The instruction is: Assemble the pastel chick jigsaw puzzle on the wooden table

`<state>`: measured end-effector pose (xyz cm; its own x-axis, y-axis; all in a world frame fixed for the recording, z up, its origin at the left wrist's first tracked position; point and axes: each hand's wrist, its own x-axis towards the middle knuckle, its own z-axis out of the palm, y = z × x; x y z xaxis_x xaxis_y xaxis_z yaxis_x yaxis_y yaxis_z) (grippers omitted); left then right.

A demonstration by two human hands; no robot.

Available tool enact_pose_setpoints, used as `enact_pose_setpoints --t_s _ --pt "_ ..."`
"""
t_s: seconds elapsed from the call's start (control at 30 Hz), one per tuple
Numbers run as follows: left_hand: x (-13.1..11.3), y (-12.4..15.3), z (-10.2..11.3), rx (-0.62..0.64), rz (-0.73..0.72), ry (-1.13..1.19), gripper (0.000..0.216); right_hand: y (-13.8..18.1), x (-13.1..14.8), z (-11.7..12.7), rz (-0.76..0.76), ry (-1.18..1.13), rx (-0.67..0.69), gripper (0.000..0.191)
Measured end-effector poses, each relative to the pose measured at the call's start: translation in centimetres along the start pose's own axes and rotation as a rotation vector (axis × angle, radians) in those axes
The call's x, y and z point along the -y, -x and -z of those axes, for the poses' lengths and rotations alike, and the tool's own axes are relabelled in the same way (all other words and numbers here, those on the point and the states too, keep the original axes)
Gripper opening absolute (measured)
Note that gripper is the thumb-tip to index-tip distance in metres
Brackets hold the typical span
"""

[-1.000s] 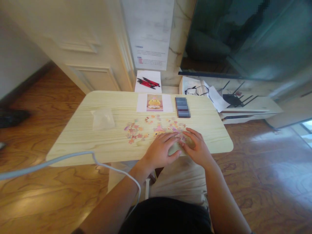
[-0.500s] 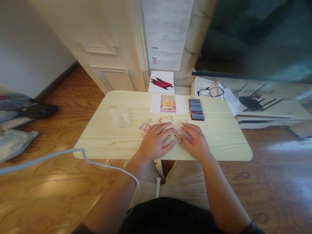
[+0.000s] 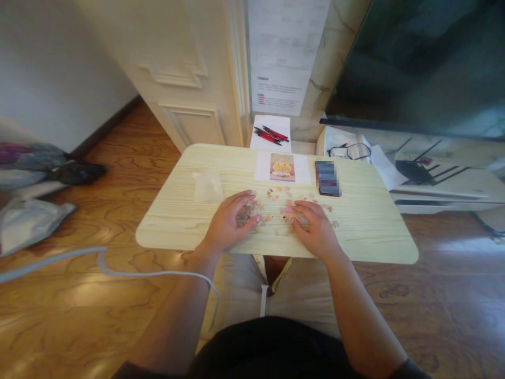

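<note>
Small jigsaw puzzle pieces (image 3: 278, 192) in pink, orange and yellow lie scattered on the table. My left hand (image 3: 229, 221) rests over the left part of the scatter, thumb and fingers spread, with loose pieces between them. On the other side, my right hand (image 3: 317, 227) has its thumb and fingertips at a small yellow-and-pink group of puzzle pieces (image 3: 284, 216) with a dark eye on it. The far side of that group is hidden by the fingers. A printed picture of a yellow figure (image 3: 282, 168) lies on white paper behind the pieces.
The light wood table (image 3: 173, 221) has rounded corners. A phone (image 3: 328, 179) lies at its back right, a clear plastic bag (image 3: 208, 186) at its left. Red pens (image 3: 271, 135) and glasses (image 3: 357, 151) are beyond the back edge. A pale cable (image 3: 158, 273) crosses at left.
My left hand has moved left, away from my right hand, and uncovered pieces between them. My right hand stays at the yellow pieces. The camera view has shifted slightly.
</note>
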<state>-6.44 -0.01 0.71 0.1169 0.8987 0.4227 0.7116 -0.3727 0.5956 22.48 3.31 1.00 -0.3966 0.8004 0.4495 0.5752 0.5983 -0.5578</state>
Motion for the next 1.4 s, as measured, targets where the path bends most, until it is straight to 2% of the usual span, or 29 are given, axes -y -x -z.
enact_pose_setpoints --t_s 0.2,0.4,0.57,0.83,0.97,1.17,1.4 --pt "0.1 0.4 0.3 -0.002 0.03 0.03 0.065 -0.1 1.5 -1.4 0.038 -0.047 0.037 0.03" --pt "0.2 0.7 0.4 -0.007 0.121 0.057 0.073 0.5 1.8 -2.8 0.084 -0.059 0.033 0.034" --pt "0.1 0.6 0.4 0.001 0.178 0.043 0.071 0.6 1.8 -2.7 0.072 -0.073 0.026 0.036" --pt "0.4 0.6 0.0 0.014 0.113 -0.022 0.071 0.7 1.7 -2.7 0.084 -0.053 0.024 0.033" --pt "0.5 1.3 0.8 0.028 0.07 -0.09 0.072 0.9 1.8 -2.6 0.092 -0.057 0.009 0.031" --pt "0.7 2.9 2.5 0.055 0.11 -0.171 0.072 1.1 2.0 -2.3 0.09 -0.08 -0.006 0.03" --pt "0.6 2.7 2.5 0.09 0.108 -0.186 0.078 1.2 1.8 -1.8 0.084 -0.088 -0.009 0.032"
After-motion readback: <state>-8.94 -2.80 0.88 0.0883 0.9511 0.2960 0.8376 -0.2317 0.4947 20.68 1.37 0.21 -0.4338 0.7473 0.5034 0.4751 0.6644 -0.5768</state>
